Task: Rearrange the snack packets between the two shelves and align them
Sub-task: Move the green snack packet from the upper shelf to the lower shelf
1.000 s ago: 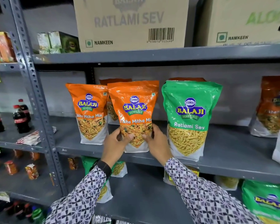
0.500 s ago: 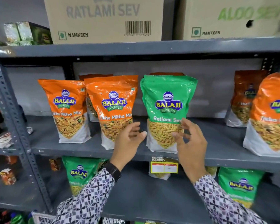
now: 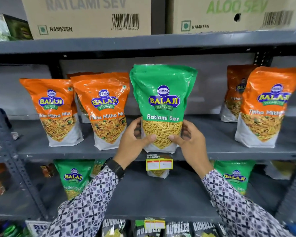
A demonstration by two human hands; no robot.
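A green Ratlami Sev packet (image 3: 162, 93) stands upright at the front of the upper shelf (image 3: 229, 153). My left hand (image 3: 133, 139) grips its lower left side and my right hand (image 3: 190, 137) its lower right, thumbs on the front. Two orange Tikha Mitha Mix packets (image 3: 56, 110) (image 3: 108, 113) stand to its left, with another partly hidden behind them. Two more orange packets (image 3: 263, 108) (image 3: 234, 93) stand at the right. On the lower shelf (image 3: 161, 194) green Ratlami Sev packets (image 3: 72, 178) (image 3: 234, 177) stand left and right.
Cardboard boxes marked Ratlami Sev (image 3: 85, 16) and Aloo Sev (image 3: 229, 14) sit on the top shelf. A yellow price tag (image 3: 159, 164) hangs from the upper shelf's front edge. Dark Rumbles packets (image 3: 178, 228) line the bottom row. A grey upright post (image 3: 12, 159) stands at left.
Both hands left the orange Tikha Mitha Mix packet, moved right, and closed on the green Ratlami Sev packet. The view shifted right and closer.
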